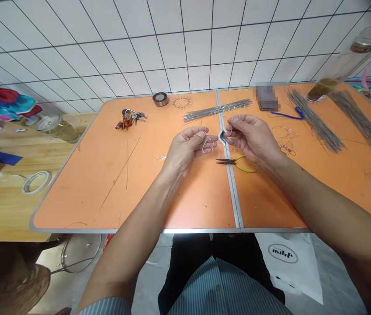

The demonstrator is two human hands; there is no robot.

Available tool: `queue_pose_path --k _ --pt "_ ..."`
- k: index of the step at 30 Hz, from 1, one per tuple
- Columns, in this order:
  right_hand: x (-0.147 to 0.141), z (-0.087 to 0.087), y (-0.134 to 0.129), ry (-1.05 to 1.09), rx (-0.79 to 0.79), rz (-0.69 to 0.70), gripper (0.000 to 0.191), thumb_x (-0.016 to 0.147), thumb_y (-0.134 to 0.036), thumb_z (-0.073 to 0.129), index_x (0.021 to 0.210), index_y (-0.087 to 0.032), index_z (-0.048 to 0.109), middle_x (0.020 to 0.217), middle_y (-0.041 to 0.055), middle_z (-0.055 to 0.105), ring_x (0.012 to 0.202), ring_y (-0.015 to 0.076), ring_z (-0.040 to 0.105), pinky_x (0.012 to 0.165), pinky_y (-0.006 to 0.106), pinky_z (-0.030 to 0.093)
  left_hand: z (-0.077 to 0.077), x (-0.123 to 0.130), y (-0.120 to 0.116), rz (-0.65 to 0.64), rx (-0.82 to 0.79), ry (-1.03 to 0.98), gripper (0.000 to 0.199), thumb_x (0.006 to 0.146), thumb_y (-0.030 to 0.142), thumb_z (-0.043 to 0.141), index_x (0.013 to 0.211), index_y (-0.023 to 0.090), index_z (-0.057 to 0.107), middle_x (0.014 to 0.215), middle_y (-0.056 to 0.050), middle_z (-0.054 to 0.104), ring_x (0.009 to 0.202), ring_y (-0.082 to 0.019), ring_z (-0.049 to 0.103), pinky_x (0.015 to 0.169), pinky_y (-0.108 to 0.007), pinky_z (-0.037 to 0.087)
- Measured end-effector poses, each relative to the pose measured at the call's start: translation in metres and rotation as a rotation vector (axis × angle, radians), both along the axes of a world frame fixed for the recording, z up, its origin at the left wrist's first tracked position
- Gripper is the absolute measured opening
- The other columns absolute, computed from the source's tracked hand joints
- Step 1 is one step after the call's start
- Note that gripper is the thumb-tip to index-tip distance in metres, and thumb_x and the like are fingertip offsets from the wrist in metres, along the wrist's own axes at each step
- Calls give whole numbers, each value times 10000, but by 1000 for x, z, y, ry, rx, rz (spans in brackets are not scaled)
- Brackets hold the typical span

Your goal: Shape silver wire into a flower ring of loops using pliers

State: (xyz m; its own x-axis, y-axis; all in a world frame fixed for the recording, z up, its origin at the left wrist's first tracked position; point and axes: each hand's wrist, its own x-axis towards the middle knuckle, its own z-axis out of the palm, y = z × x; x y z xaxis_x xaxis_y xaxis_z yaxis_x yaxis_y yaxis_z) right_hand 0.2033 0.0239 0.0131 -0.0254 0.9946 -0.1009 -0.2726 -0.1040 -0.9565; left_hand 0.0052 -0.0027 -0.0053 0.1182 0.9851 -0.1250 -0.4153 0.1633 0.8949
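Both hands hover over the middle of the orange folding table, a short gap apart. My left hand pinches a thin piece of bent wire with small loops, between thumb and fingers. Opposite it, my right hand has its thumb and index finger closed on thin wire too; whether it is the same piece I cannot tell. Just below the hands lie pliers with yellow handles and dark jaws, across the table's seam. Behind the hands rests a bundle of straight wires.
Wire rings lie right of my right hand, another ring beside a tape roll. Keys sit at the left. Wire bundles, a phone and a tall glass bottle stand or lie at the right, before the tiled wall.
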Motion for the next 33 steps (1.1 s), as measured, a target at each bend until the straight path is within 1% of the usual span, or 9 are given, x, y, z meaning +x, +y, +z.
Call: queue_pose_path --k 9,13,17,21,24,26,28,31,33 --pt "0 -1 0 51 -26 35 268 907 -290 919 833 -212 674 835 -14 698 735 98 689 629 184 603 0 1 1 4 14 -8 209 882 281 910 978 151 778 925 -91 866 773 -150 792 807 -281 630" --pt "-2 -3 -2 40 -12 60 273 898 -326 932 836 -222 687 850 -10 703 740 97 680 660 189 615 1 0 -1 33 20 47 289 870 380 938 1015 190 775 924 -56 858 790 -141 781 805 -269 614" --pt "-5 -7 -6 -7 -3 108 293 886 -371 949 838 -223 701 883 7 725 781 108 694 704 206 632 5 -3 -1 117 50 115 334 828 445 968 911 214 742 840 -16 824 780 -139 766 765 -249 591" --pt "-8 -10 -8 -25 -17 152 294 867 -391 964 862 -221 724 926 18 755 840 120 731 741 215 643 9 -10 1 175 59 129 319 819 440 963 867 228 730 777 4 792 727 -139 741 735 -254 593" --pt "-10 -12 -10 -15 -33 165 309 845 -398 982 886 -222 732 921 20 765 860 130 749 737 217 640 13 -13 1 160 67 100 293 810 400 964 894 218 750 781 5 789 732 -135 747 792 -272 614" --pt "-11 -13 -12 -14 -29 185 313 844 -416 980 897 -222 740 931 25 772 882 137 756 737 217 638 18 -14 0 146 74 80 281 805 359 965 933 203 768 804 -2 797 748 -132 759 823 -275 618" --pt "-10 -13 -13 -37 -10 223 311 850 -443 969 934 -226 762 984 34 786 921 147 761 754 224 642 27 -17 -2 154 74 83 267 812 327 962 949 191 777 811 -9 800 728 -127 755 792 -264 613" --pt "-8 -13 -16 -132 27 272 299 857 -445 941 1025 -245 795 1081 42 799 991 169 766 799 252 647 45 -34 -5 234 63 90 194 866 288 927 910 188 768 774 1 775 632 -107 713 675 -238 588" --pt "-10 -12 -16 -270 60 289 255 868 -398 910 1046 -248 805 1073 44 802 986 187 763 805 283 640 57 -54 -9 312 97 47 119 924 240 863 894 184 762 747 11 753 582 -93 678 606 -226 577"
